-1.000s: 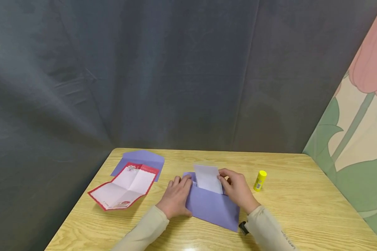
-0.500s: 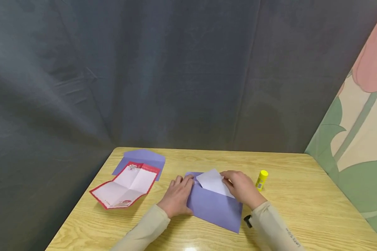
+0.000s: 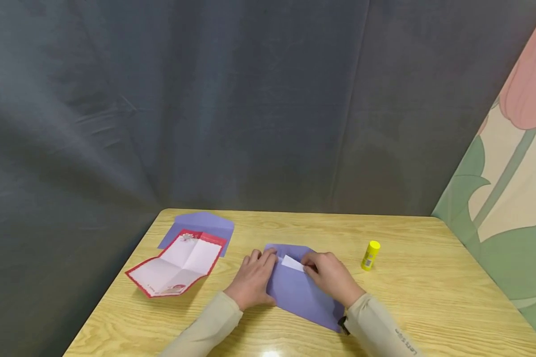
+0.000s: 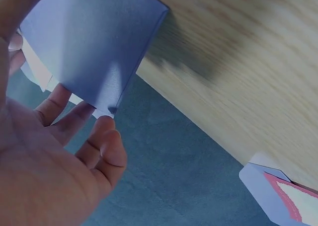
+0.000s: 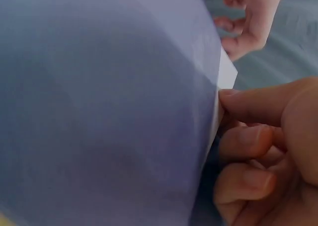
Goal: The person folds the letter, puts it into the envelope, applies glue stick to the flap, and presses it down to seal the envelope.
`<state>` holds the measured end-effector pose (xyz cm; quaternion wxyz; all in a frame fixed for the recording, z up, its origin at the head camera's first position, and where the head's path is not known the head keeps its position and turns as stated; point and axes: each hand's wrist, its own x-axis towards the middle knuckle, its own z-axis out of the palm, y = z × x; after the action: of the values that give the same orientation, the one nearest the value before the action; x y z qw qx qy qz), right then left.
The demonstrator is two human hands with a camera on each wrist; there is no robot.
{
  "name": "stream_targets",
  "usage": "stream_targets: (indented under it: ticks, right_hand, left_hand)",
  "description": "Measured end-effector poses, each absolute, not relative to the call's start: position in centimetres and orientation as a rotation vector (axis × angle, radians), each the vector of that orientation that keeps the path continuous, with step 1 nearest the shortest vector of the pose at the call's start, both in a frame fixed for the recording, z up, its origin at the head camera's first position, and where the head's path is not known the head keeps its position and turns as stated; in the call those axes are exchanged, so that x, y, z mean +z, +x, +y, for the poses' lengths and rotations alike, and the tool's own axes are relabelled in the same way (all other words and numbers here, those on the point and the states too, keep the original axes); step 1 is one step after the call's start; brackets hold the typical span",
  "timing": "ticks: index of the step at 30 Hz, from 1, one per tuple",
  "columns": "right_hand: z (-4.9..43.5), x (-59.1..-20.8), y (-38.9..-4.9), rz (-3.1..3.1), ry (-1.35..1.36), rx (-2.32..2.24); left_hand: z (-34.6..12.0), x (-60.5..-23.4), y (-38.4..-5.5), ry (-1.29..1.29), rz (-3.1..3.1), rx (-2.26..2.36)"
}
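Observation:
A purple envelope stands tilted up from the table between both hands, its flap side facing away. My left hand grips its left edge, fingers over the opening and thumb lower down; in the left wrist view its fingertips lie at the envelope's edge. A folded white paper is mostly inside the envelope, with a small corner showing above the opening. Thumb and forefinger of my right hand pinch that paper at the opening, seen close up in the right wrist view.
To the left, a creased letter with a red border lies partly over a second purple envelope. A yellow glue stick stands upright to the right. A dark curtain hangs behind the table.
The white paper has gone down into the envelope, first tilting, leaving only a corner out. My right hand has followed it, moving right, then back left. The left hand keeps its grip.

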<state>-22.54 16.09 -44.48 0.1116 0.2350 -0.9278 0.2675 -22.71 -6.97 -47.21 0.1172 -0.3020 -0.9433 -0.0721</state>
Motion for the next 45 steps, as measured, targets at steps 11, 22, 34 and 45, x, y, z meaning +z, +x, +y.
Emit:
stream_targets:
  ticks: [11, 22, 34, 45]
  right_hand:
    - [17.5, -44.8, -23.0, -2.665, 0.365, 1.087]
    - [16.7, -44.2, -22.4, -2.468, -0.008, 1.510]
    - [16.4, -43.5, -21.7, -2.447, 0.120, 1.667]
    - [16.2, -43.0, -21.3, -2.449, 0.150, 1.815]
  left_hand:
    - [-8.5, -45.5, -21.6, -0.570, -2.800, -0.840]
    - [-7.7, -44.7, -21.6, -0.729, -2.685, -2.015]
    - [-8.3, -44.4, -22.9, -0.732, -2.553, -1.991]
    - [-8.5, -43.9, -23.1, -0.760, -2.605, -1.980]
